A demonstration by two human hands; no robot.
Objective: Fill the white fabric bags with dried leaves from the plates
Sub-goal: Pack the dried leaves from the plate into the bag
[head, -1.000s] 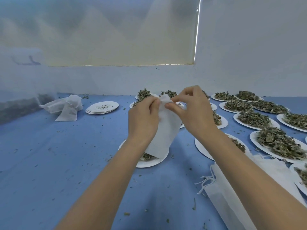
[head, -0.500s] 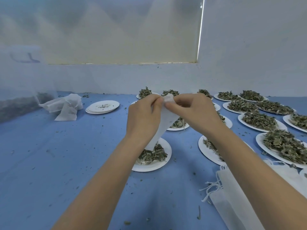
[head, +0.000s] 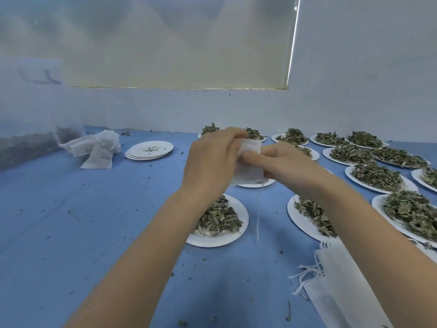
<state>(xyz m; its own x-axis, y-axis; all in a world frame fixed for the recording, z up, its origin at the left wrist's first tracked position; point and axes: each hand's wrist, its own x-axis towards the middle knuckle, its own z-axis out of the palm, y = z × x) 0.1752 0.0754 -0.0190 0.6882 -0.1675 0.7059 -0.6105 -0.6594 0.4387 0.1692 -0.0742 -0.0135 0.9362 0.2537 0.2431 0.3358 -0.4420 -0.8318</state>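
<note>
You hold a small white fabric bag [head: 250,162] aloft, above a white plate [head: 233,237] heaped with dried leaves [head: 218,218].

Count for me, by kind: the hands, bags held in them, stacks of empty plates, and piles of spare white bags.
Hands: 2, left hand and right hand
Held bag: 1
Stack of empty plates: 1
Bag piles: 2, crumpled pile and flat pile
Total: 6

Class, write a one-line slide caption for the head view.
Both hands grip a white fabric bag above a plate of dried leaves.
</note>
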